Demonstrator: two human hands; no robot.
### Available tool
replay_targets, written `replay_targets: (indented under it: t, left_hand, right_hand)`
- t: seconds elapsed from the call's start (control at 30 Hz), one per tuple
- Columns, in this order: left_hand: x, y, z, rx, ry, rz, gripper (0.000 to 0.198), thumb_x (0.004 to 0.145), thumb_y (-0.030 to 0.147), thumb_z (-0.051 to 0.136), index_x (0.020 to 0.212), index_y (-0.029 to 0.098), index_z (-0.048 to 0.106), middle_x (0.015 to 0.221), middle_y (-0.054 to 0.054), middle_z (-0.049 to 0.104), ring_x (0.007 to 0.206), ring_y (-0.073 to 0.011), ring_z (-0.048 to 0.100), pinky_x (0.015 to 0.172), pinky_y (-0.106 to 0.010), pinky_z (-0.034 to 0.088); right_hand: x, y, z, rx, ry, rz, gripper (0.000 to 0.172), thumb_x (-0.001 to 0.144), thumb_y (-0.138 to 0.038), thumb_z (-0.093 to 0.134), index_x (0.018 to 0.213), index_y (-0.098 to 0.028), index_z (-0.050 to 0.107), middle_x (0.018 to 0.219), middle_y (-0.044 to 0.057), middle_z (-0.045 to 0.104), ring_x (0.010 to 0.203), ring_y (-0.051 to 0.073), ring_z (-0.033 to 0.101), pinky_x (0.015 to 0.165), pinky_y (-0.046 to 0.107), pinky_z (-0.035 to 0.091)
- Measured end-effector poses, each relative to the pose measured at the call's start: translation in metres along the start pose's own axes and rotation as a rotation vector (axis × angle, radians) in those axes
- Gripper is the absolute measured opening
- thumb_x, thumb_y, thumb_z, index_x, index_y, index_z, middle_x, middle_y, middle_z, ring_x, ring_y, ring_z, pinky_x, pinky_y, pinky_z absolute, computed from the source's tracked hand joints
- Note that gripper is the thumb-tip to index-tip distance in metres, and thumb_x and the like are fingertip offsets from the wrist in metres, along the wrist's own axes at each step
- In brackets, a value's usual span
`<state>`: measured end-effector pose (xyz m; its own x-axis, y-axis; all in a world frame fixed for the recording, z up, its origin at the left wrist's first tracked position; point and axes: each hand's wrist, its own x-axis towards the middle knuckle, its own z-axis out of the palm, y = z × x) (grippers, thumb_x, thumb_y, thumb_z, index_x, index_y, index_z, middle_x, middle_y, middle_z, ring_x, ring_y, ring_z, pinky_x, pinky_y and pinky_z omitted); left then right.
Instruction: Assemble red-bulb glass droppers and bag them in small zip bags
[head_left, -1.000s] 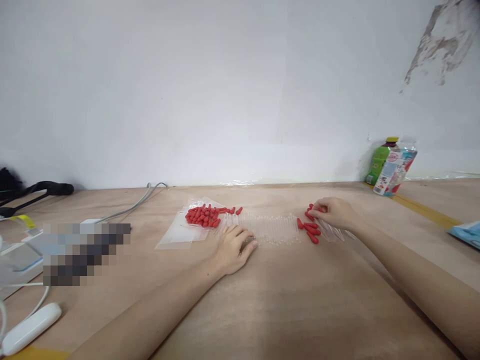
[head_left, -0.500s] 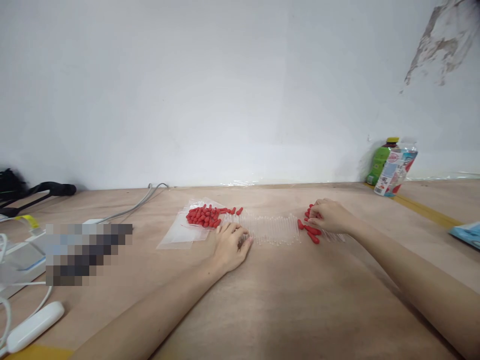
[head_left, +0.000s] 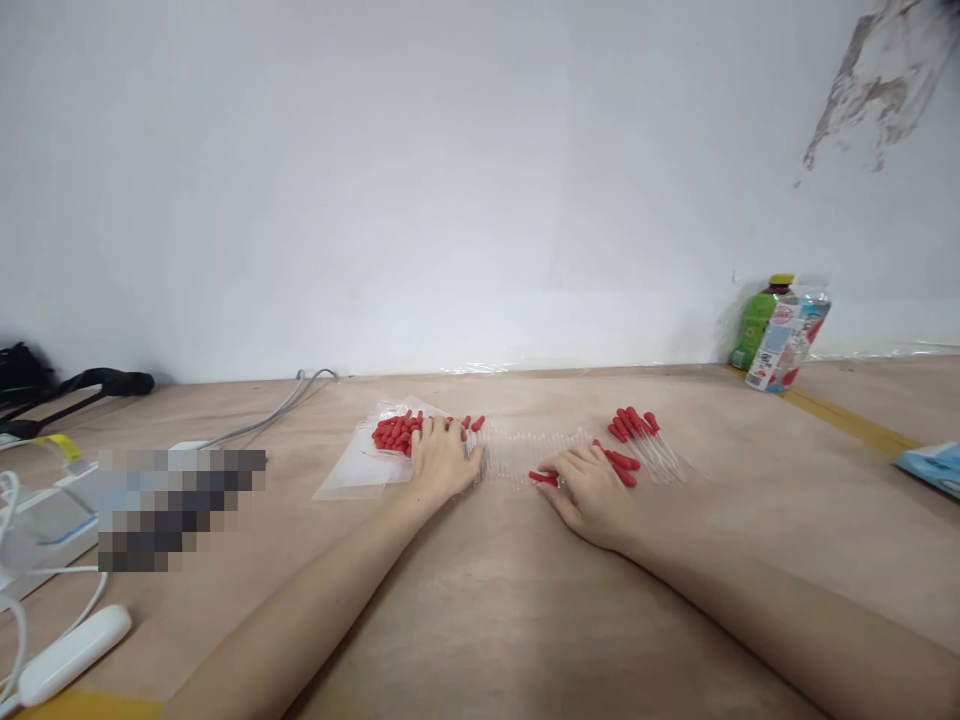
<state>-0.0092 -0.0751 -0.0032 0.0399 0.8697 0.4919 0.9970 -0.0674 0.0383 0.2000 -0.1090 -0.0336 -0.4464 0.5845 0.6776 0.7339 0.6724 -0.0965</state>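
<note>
A pile of red rubber dropper bulbs [head_left: 393, 432] lies on clear plastic bags [head_left: 349, 475] left of centre. My left hand [head_left: 442, 460] rests over the right side of that pile, fingers stretched forward and holding nothing that I can see. Beside it, a row of thin clear tubes [head_left: 517, 455] lies side by side. My right hand [head_left: 592, 495] pinches a red rubber bulb [head_left: 544, 478] at the near ends of the tubes. Behind its knuckles are a few loose red bulbs [head_left: 624, 462]. Farther right, several droppers [head_left: 660, 455] lie with red bulbs on their clear tubes.
Two drink bottles [head_left: 784, 335] stand against the wall at the back right. A blue packet [head_left: 934, 465] lies at the right edge. On the left are a white power strip [head_left: 60, 520], cables and a white handheld device [head_left: 75, 655].
My right hand has moved left from the finished droppers to the tubes, uncovering the droppers, and now pinches a red bulb. My left hand has moved slightly up and left onto the bulb pile.
</note>
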Motion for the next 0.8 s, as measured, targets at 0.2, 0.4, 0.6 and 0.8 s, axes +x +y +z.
replay_targets:
  t: [0.2, 0.4, 0.6, 0.8]
  left_hand:
    - [0.01, 0.005, 0.006, 0.102, -0.037, 0.025, 0.041, 0.075, 0.047, 0.044, 0.095, 0.014, 0.058, 0.098, -0.013, 0.052, 0.098, -0.0286, 0.04, 0.082, -0.04, 0.028]
    - [0.013, 0.016, 0.009, 0.178, -0.068, 0.03, 0.037, 0.075, 0.037, 0.043, 0.089, 0.008, 0.062, 0.097, -0.017, 0.053, 0.097, -0.0303, 0.041, 0.082, -0.041, 0.027]
    - [0.014, 0.018, 0.013, 0.155, -0.054, 0.019, 0.03, 0.074, 0.028, 0.045, 0.082, 0.006, 0.064, 0.092, -0.019, 0.054, 0.094, -0.0313, 0.042, 0.08, -0.041, 0.03]
    - [0.01, 0.013, 0.003, -0.173, 0.02, 0.164, 0.024, 0.083, 0.028, 0.039, 0.083, 0.012, 0.056, 0.091, -0.012, 0.054, 0.09, -0.0249, 0.046, 0.076, -0.037, 0.037]
  right_hand:
    - [0.0, 0.003, -0.002, 0.01, -0.021, 0.038, 0.013, 0.081, -0.025, 0.047, 0.088, -0.018, 0.057, 0.079, 0.004, 0.062, 0.079, 0.019, 0.05, 0.072, 0.032, 0.031]
    - [0.0, 0.002, 0.0, 0.002, -0.022, 0.043, 0.013, 0.081, -0.026, 0.047, 0.086, -0.018, 0.057, 0.079, 0.003, 0.061, 0.079, 0.018, 0.049, 0.074, 0.033, 0.03]
    - [0.001, 0.002, -0.001, -0.003, -0.023, 0.042, 0.015, 0.082, -0.026, 0.046, 0.087, -0.019, 0.058, 0.078, 0.003, 0.061, 0.08, 0.018, 0.049, 0.073, 0.033, 0.032]
    - [0.0, 0.004, 0.0, 0.007, -0.023, 0.042, 0.017, 0.083, -0.024, 0.044, 0.089, -0.021, 0.06, 0.079, 0.004, 0.059, 0.08, 0.018, 0.048, 0.075, 0.034, 0.032]
